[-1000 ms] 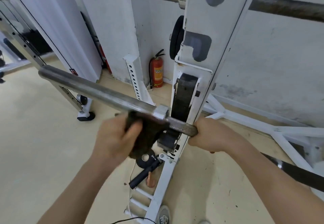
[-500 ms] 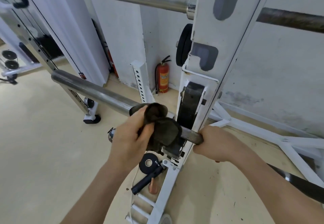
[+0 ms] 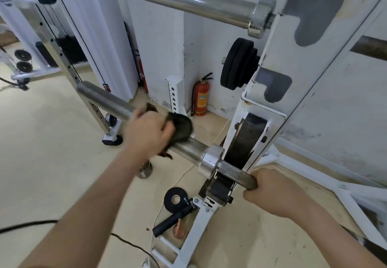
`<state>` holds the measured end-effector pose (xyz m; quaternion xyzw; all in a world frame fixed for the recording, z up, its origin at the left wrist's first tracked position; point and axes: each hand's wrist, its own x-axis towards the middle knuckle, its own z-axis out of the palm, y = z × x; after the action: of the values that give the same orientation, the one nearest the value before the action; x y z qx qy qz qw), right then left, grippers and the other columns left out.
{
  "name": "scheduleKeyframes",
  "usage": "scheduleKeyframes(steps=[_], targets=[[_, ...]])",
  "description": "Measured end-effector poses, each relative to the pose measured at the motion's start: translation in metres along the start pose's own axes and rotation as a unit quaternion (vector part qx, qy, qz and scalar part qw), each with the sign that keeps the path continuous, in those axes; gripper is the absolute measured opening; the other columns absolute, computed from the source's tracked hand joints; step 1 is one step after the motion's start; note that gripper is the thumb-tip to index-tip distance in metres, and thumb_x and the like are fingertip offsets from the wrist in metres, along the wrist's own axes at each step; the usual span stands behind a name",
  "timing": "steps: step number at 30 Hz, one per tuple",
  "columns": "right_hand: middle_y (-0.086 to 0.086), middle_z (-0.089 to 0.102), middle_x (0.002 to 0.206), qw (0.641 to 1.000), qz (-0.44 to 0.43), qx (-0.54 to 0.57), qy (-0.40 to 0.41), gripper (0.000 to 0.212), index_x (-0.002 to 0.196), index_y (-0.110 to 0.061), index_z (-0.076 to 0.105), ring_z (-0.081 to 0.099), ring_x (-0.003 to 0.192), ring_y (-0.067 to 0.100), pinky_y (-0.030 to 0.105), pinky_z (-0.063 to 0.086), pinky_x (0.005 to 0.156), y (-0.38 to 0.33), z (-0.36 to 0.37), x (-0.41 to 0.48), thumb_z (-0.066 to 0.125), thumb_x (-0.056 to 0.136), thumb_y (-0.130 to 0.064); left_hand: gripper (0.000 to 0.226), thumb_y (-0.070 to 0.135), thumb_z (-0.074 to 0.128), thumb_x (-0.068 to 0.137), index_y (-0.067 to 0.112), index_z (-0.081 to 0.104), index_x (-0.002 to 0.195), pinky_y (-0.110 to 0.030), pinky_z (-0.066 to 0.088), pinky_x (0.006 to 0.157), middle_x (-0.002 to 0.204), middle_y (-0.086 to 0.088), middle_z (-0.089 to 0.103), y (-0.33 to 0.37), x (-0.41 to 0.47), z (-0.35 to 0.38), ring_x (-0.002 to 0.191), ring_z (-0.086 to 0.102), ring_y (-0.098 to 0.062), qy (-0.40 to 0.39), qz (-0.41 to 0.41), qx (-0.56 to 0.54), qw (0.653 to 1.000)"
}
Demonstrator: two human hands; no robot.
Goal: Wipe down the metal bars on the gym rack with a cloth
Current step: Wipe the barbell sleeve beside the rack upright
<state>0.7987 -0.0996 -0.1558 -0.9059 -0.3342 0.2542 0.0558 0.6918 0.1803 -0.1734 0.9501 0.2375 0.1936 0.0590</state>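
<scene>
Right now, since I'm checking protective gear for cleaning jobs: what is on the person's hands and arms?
Nothing worn shows. The left hand and right hand are gloveless, both forearms bare to the frame edge, with no sleeve, watch, band or ring visible.

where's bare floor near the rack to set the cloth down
Widest bare floor: left of the left hand, between the cable machine foot and the black cable. Another patch lies right of the rack base, below the right hand. Crowded: left of the base, where a small plate and a black handle lie.
</scene>
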Motion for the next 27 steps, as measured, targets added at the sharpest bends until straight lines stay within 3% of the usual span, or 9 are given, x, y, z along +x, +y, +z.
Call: scheduleKeyframes(steps=[4, 8, 10, 13, 15, 17, 20, 23, 27], targets=[[-0.005, 0.051, 0.063, 0.997, 0.006, -0.069, 0.026, 0.020, 0.076, -0.018, 0.054, 0.051, 0.057, 0.008, 0.024, 0.033, 0.048, -0.008, -0.004, -0.012, 0.051, 0.082, -0.037, 0.048, 0.042, 0.025, 0.089, 0.014, 0.050, 0.059, -0.048, 0.023, 0.111, 0.060, 0.000, 0.057, -0.042, 0.029, -0.017, 0.071, 0.059, -0.026, -0.037, -0.086, 0.069, 0.993], [-0.009, 0.045, 0.082, 0.976, -0.070, -0.200, 0.051, 0.021, 0.097, -0.028, 0.044, 0.053, 0.077, 0.012, 0.025, 0.041, 0.058, -0.040, -0.025, -0.042, 0.035, 0.097, -0.047, 0.042, 0.043, 0.024, 0.090, 0.024, 0.060, 0.080, -0.044, 0.013, 0.114, 0.088, 0.008, 0.067, 0.022, 0.000, 0.003, 0.088, 0.060, -0.014, -0.064, 0.079, 0.023, 0.995], [-0.010, 0.048, 0.092, 0.967, -0.140, -0.177, 0.117, 0.022, 0.100, -0.031, 0.047, 0.052, 0.084, 0.008, 0.022, 0.046, 0.064, -0.074, -0.036, -0.047, 0.029, 0.099, -0.044, 0.035, 0.038, 0.032, 0.093, 0.023, 0.063, 0.086, -0.039, 0.024, 0.112, 0.090, 0.011, 0.066, 0.047, -0.019, 0.011, 0.088, 0.060, -0.011, -0.065, 0.155, -0.049, 0.985], [-0.009, 0.055, 0.102, 0.928, -0.264, -0.065, 0.254, 0.032, 0.113, -0.024, 0.057, 0.054, 0.087, 0.009, 0.017, 0.042, 0.064, -0.116, -0.036, -0.027, 0.036, 0.095, -0.040, 0.031, 0.031, 0.037, 0.091, 0.019, 0.059, 0.073, -0.038, 0.046, 0.086, 0.071, 0.007, 0.061, 0.031, -0.012, 0.012, 0.069, 0.058, -0.019, -0.007, 0.178, -0.083, 0.981], [0.000, 0.042, 0.137, 0.946, -0.245, -0.074, 0.200, 0.058, 0.146, -0.014, 0.032, 0.046, 0.118, 0.015, 0.026, 0.043, 0.091, -0.129, -0.024, -0.001, 0.039, 0.097, -0.045, 0.031, 0.032, 0.037, 0.092, 0.020, 0.050, 0.067, -0.038, 0.045, 0.081, 0.065, 0.008, 0.054, 0.002, -0.001, 0.010, 0.065, 0.053, -0.019, 0.019, 0.127, -0.061, 0.990], [0.011, 0.026, 0.152, 0.963, -0.189, -0.143, 0.129, 0.080, 0.153, -0.007, 0.002, 0.035, 0.134, 0.024, 0.035, 0.034, 0.107, -0.133, -0.006, 0.024, 0.040, 0.098, -0.050, 0.031, 0.034, 0.036, 0.095, 0.023, 0.041, 0.066, -0.038, 0.042, 0.082, 0.064, 0.009, 0.044, -0.029, 0.007, 0.010, 0.065, 0.048, -0.019, 0.044, 0.073, -0.031, 0.996], [0.017, 0.042, 0.141, 0.947, -0.149, -0.243, 0.146, 0.081, 0.151, -0.003, 0.002, 0.048, 0.122, 0.030, 0.039, 0.041, 0.096, -0.134, 0.012, 0.048, 0.044, 0.098, -0.045, 0.036, 0.029, 0.036, 0.096, 0.018, 0.041, 0.061, -0.041, 0.041, 0.091, 0.060, 0.010, 0.037, -0.066, 0.024, 0.006, 0.063, 0.038, -0.018, 0.068, -0.025, -0.038, 0.997], [0.010, 0.058, 0.117, 0.957, -0.136, -0.210, 0.146, 0.052, 0.133, -0.009, 0.031, 0.059, 0.095, 0.026, 0.037, 0.047, 0.071, -0.137, 0.008, 0.062, 0.050, 0.095, -0.039, 0.043, 0.033, 0.033, 0.095, 0.016, 0.043, 0.057, -0.045, 0.036, 0.101, 0.057, 0.010, 0.040, -0.066, 0.035, 0.000, 0.065, 0.044, -0.019, 0.055, -0.099, -0.037, 0.993], [0.002, 0.059, 0.091, 0.976, -0.121, -0.149, 0.104, 0.041, 0.105, -0.015, 0.040, 0.053, 0.074, 0.024, 0.032, 0.041, 0.059, -0.142, -0.001, 0.073, 0.058, 0.087, -0.047, 0.041, 0.039, 0.029, 0.093, 0.019, 0.057, 0.070, -0.043, 0.028, 0.109, 0.074, 0.005, 0.061, -0.005, 0.002, 0.011, 0.081, 0.057, -0.018, 0.036, -0.019, -0.067, 0.997]])
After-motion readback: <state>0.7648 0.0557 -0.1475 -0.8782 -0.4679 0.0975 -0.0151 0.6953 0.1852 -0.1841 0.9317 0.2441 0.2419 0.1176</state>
